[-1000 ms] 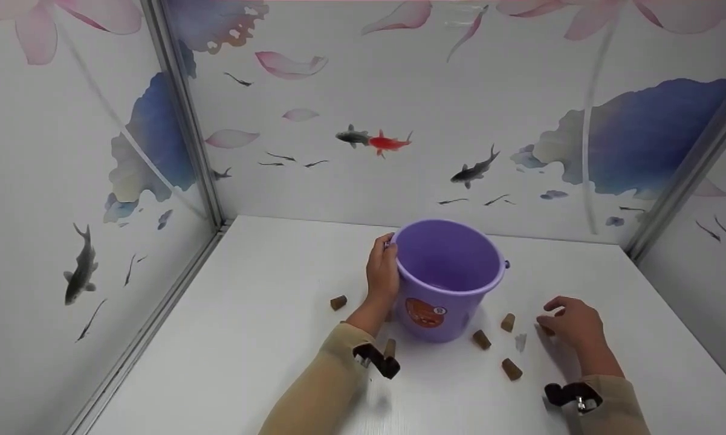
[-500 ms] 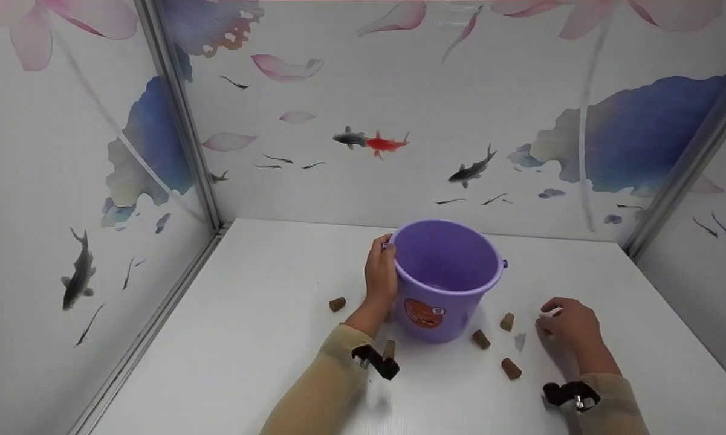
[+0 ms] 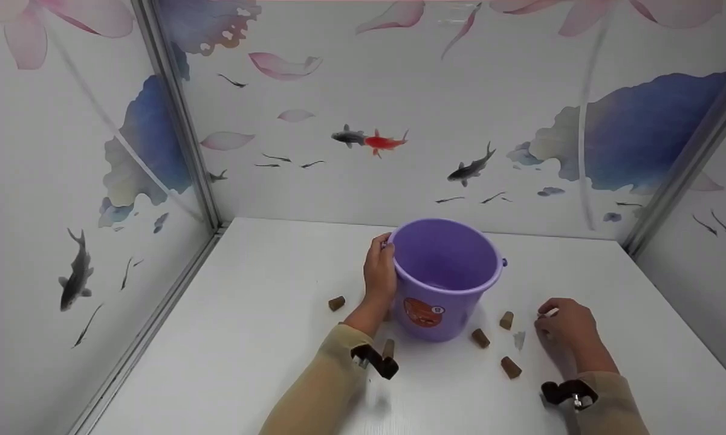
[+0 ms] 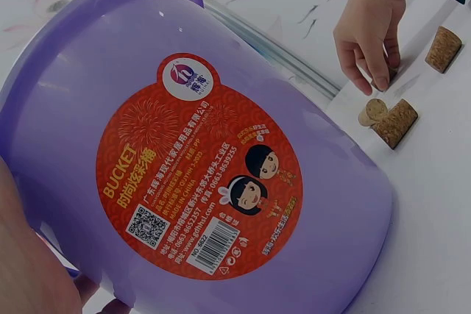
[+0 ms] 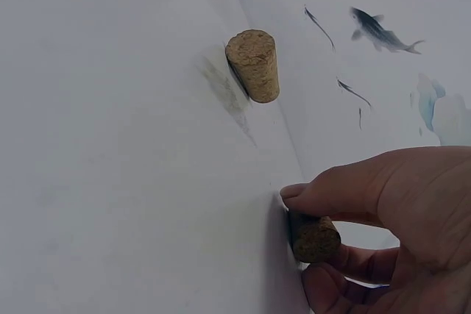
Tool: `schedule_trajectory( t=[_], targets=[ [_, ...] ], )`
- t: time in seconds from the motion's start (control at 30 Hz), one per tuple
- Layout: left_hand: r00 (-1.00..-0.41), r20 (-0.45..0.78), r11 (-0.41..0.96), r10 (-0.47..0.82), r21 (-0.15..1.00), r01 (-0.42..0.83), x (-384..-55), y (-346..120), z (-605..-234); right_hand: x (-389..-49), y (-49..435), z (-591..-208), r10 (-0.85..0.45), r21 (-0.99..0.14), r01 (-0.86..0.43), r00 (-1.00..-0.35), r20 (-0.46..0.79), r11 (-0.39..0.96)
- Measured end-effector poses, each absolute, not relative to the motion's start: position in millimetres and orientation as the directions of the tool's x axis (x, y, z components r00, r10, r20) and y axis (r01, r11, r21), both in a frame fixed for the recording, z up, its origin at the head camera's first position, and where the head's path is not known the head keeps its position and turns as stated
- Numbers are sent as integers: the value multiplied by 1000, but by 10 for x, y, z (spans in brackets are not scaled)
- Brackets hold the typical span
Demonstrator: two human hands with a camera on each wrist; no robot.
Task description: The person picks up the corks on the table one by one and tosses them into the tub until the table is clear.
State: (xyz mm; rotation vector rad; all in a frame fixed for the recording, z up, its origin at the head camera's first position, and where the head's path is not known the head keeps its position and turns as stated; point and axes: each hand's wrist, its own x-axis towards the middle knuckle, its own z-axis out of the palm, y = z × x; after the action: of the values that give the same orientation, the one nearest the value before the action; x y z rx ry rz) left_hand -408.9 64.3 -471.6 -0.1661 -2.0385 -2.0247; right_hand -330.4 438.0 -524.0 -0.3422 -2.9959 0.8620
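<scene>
A purple bucket (image 3: 447, 314) with a red label stands on the white table, its mouth tilted toward me. My left hand (image 3: 379, 272) grips it by the left side near the rim; in the left wrist view the label side fills the picture. Over to the right, my right hand (image 3: 571, 326) is low at the tabletop. The right wrist view shows its thumb and fingers around a tapered cork stopper (image 5: 315, 239), which they pinch. Another cork stopper (image 5: 254, 65) stands nearby, beside a grey smudge on the table.
Several more corks lie about the bucket: one cork (image 3: 337, 303) to the left, one (image 3: 388, 349) by the left wrist, others (image 3: 480, 338) (image 3: 511, 367) at front right. Printed white walls (image 3: 338, 193) enclose the table (image 3: 248, 338) at back and sides.
The right hand's fingers have shifted slightly about the cork, which no longer shows beneath them in the head view. The left hand and bucket stay in place.
</scene>
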Motion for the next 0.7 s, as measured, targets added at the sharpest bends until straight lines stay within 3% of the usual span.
schedule_trajectory(
  t=[0.7],
  targets=[
    [-946, 305, 7, -112, 952, 307, -4104, 647, -4732, -3315, 4376, -5229, 214, -552, 231, -972, -97, 801]
  ],
)
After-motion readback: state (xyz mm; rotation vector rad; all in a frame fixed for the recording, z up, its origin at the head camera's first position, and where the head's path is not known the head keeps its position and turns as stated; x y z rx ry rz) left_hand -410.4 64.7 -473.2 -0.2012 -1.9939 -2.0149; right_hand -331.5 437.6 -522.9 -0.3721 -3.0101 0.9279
